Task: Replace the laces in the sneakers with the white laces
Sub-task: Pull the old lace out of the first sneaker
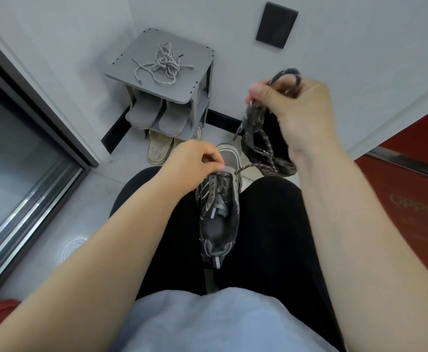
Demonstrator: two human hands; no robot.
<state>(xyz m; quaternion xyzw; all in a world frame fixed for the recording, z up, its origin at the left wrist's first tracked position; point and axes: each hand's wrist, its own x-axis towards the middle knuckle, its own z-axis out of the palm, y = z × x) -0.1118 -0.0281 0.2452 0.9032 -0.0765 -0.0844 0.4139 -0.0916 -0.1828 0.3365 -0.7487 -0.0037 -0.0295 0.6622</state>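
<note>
We see the left hand (195, 158) reaching down over the left thigh, forearm stretched forward, fingers curled and pinching at the front lace rows of the sneaker (220, 219). Exactly what its fingertips hold we cannot make out, since the knuckles cover the spot. The sneaker sits wedged between our thighs, toe pointing away, heel toward our shirt.

The right hand (299, 107) is raised higher and further out, wrist bent, fingers closed around a bunch of dark lace (267, 170). One loop sticks up above the knuckles, and more loops hang below the palm. One strand runs from them back to the sneaker's eyelets, just beside the left hand's fingertips.

The white laces (163, 63) lie in a loose tangle on top of the grey shoe rack (182, 85) in the corner, well apart from both hands. Slippers (147, 115) fill the shelf below.

A dark shape behind the right wrist is mostly covered; we cannot tell what it is.
</note>
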